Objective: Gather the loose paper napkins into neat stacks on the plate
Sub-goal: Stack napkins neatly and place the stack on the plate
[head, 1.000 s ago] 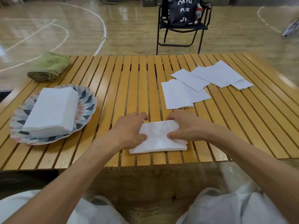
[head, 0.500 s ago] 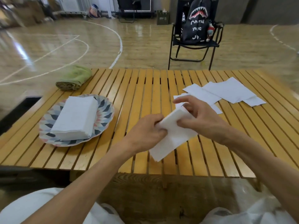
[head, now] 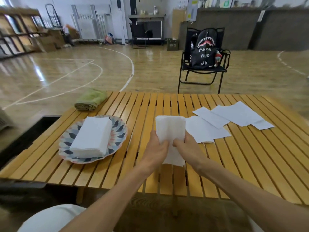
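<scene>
Head view: napkin bundle lifted off the slats and held upright for squaring.

The bundle, flat on the table a second before, was found raised and gripped between left hand and right hand, fingers curled round it. The plate with its stack lay left of the left hand; loose napkins remained beyond the right. Transfer to the plate was judged imminent.
</scene>
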A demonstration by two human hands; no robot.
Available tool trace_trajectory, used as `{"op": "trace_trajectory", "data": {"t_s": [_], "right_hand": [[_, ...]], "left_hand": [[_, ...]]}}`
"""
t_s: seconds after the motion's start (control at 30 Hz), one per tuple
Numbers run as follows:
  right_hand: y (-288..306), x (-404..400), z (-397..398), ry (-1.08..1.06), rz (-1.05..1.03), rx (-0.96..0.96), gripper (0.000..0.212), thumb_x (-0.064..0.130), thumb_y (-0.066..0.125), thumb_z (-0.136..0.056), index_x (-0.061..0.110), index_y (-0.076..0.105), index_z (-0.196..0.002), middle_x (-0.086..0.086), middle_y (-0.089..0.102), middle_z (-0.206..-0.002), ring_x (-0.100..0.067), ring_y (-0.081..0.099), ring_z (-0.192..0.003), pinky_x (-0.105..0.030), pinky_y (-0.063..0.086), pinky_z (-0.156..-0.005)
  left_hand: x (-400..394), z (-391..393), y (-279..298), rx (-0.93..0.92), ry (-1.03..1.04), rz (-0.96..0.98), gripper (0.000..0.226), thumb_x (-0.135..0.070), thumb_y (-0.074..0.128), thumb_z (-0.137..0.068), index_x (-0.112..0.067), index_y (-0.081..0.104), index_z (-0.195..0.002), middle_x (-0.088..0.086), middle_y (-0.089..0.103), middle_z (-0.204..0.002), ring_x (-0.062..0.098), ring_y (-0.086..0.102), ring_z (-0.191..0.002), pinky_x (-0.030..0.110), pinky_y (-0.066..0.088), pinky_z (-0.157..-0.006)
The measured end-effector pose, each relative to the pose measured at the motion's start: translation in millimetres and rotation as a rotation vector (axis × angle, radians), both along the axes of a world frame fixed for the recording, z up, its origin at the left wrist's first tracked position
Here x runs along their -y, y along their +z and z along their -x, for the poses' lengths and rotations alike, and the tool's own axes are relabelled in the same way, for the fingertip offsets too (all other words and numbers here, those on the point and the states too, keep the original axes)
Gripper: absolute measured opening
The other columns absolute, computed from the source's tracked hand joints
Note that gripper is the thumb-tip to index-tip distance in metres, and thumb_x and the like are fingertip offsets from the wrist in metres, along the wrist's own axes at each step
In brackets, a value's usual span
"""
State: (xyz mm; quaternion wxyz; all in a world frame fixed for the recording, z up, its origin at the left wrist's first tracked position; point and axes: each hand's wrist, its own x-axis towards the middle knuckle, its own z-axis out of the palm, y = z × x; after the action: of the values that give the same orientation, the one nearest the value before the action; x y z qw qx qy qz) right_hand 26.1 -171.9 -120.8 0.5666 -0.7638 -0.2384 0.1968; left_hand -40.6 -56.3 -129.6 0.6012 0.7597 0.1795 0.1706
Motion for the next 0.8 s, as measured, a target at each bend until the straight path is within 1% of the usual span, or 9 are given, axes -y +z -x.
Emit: {"op": "trace_trajectory", "data": {"t_s": [0.1, 0.23, 0.3, 0.37, 0.43, 0.5, 0.6, 0.73, 0.8], "right_hand": [[6.8, -13.1, -1.5, -0.014, -0.024, 0.006, 0.03, 0.02, 0.045, -0.099, 0.026, 0.05, -0.128, 0.001, 0.062, -0.11, -0.017, 0.062, -0.098, -0.026, 0.049, -0.068], [30.9, -50.7, 2.3, 0.011, -0.061, -0.009, 0.026, 0.021, 0.046, -0.098, 0.022, 0.055, -0.123, 0.0, 0.065, -0.107, -0.019, 0.065, -0.093, -0.024, 0.048, -0.061], [43.0, -77.2, 8.1, 0.072, -0.083, -0.051, 0.026, 0.02, 0.049, -0.097, 0.021, 0.058, -0.122, 0.001, 0.068, -0.109, -0.02, 0.067, -0.095, -0.03, 0.052, -0.066], [49.7, -106.5, 16.9, 0.121, -0.085, -0.094, 0.027, 0.019, 0.053, -0.096, 0.017, 0.058, -0.122, -0.001, 0.069, -0.111, -0.021, 0.068, -0.096, -0.035, 0.057, -0.069], [52.2, -136.8, 27.6, 0.137, -0.076, -0.135, 0.025, 0.018, 0.057, -0.095, 0.013, 0.059, -0.119, -0.003, 0.07, -0.11, -0.021, 0.069, -0.095, -0.034, 0.058, -0.067], [51.4, -164.8, 36.5, 0.139, -0.055, -0.164, 0.016, 0.017, 0.06, -0.094, 0.012, 0.062, -0.109, -0.007, 0.071, -0.106, -0.021, 0.068, -0.09, -0.028, 0.055, -0.061], [48.9, -199.2, 45.2, 0.118, -0.015, -0.169, 0.003, 0.015, 0.062, -0.092, 0.012, 0.063, -0.094, -0.011, 0.071, -0.099, -0.022, 0.065, -0.078, -0.028, 0.05, -0.056], [44.5, -232.4, 50.7, 0.1, 0.066, -0.09, 0.009, 0.018, 0.065, -0.091, 0.018, 0.057, -0.094, -0.005, 0.068, -0.097, -0.022, 0.068, -0.082, -0.032, 0.054, -0.059], [41.4, -242.5, 51.3, 0.094, 0.097, -0.055, 0.014, 0.019, 0.065, -0.09, 0.02, 0.052, -0.094, -0.004, 0.064, -0.096, -0.022, 0.066, -0.085, -0.032, 0.051, -0.058]], "left_hand": [[-8.9, -1.7, 8.5, 0.01, 0.035, -0.023, 0.031, -0.019, 0.047, -0.094, -0.027, 0.039, -0.122, -0.003, 0.056, -0.107, 0.012, 0.061, -0.091, 0.021, 0.055, -0.057], [-47.0, 10.4, 36.6, -0.013, 0.141, -0.152, 0.027, -0.023, 0.05, -0.093, -0.028, 0.04, -0.117, -0.007, 0.054, -0.102, 0.008, 0.058, -0.086, 0.018, 0.046, -0.052], [-81.7, 24.4, 50.0, -0.064, 0.215, -0.203, 0.027, -0.023, 0.055, -0.091, -0.027, 0.043, -0.115, -0.009, 0.056, -0.102, 0.009, 0.058, -0.087, 0.025, 0.048, -0.06], [-117.8, 41.5, 58.6, -0.1, 0.291, -0.191, 0.029, -0.022, 0.061, -0.09, -0.027, 0.046, -0.114, -0.007, 0.061, -0.103, 0.013, 0.061, -0.09, 0.033, 0.052, -0.07], [-149.9, 59.1, 61.5, -0.113, 0.379, -0.2, 0.032, -0.023, 0.066, -0.089, -0.029, 0.048, -0.114, -0.008, 0.063, -0.102, 0.011, 0.062, -0.088, 0.031, 0.051, -0.066], [-175.8, 73.3, 61.2, -0.123, 0.455, -0.228, 0.037, -0.025, 0.07, -0.087, -0.029, 0.049, -0.116, -0.008, 0.062, -0.1, 0.011, 0.061, -0.087, 0.029, 0.049, -0.061], [-206.4, 86.2, 56.8, -0.17, 0.528, -0.262, 0.04, -0.028, 0.072, -0.084, -0.027, 0.049, -0.118, -0.006, 0.062, -0.098, 0.014, 0.062, -0.085, 0.029, 0.048, -0.058], [-232.1, 91.9, 46.5, -0.219, 0.559, -0.306, 0.034, -0.028, 0.07, -0.086, -0.032, 0.046, -0.11, -0.011, 0.061, -0.093, 0.008, 0.06, -0.079, 0.025, 0.044, -0.053], [-241.3, 91.8, 39.8, -0.228, 0.549, -0.316, 0.035, -0.027, 0.07, -0.087, -0.034, 0.045, -0.112, -0.012, 0.06, -0.095, 0.007, 0.059, -0.08, 0.025, 0.045, -0.054]]}}
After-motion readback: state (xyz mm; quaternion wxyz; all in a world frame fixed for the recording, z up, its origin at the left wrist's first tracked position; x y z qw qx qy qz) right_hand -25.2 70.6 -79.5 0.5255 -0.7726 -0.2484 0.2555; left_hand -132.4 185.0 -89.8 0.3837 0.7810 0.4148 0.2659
